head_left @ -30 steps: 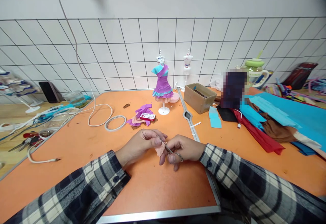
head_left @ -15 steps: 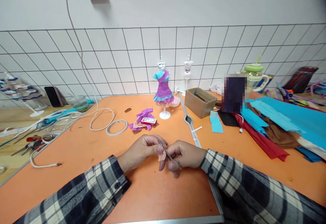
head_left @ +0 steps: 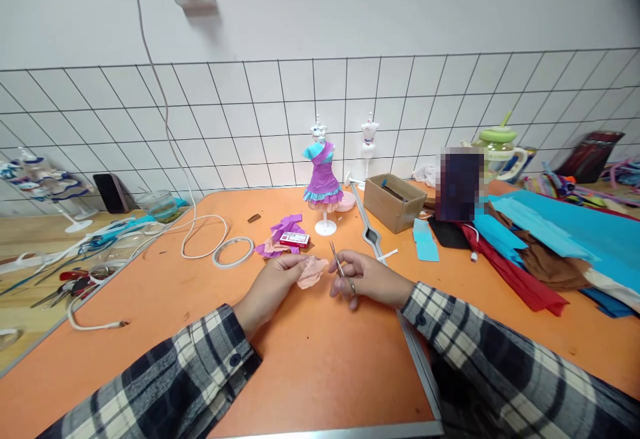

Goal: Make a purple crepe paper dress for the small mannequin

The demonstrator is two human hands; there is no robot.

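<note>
Between the thumb and fingers of my left hand (head_left: 274,284) is a small crumpled piece of pale pink crepe paper (head_left: 313,272). My right hand (head_left: 367,278) holds small metal scissors (head_left: 341,267), their tips pointing up and away from me, just right of the paper and apart from it. Beyond my hands stands a mini dress form (head_left: 323,176) in a purple and blue ruffled dress with a pink hem. Purple and pink paper scraps (head_left: 286,231) lie left of its base, with a small red and white box (head_left: 295,240) on top.
A roll of white tape (head_left: 233,252) and a white cable (head_left: 203,218) lie left. A cardboard box (head_left: 394,204), a bare mini dress form (head_left: 369,139) and blue paper (head_left: 425,242) are at the back right. Coloured sheets (head_left: 560,229) spread along the right side.
My hands have moved apart. The scissors, which were across the pink paper, have come away to the right and now point upward. The paper shows more openly in my left hand.
</note>
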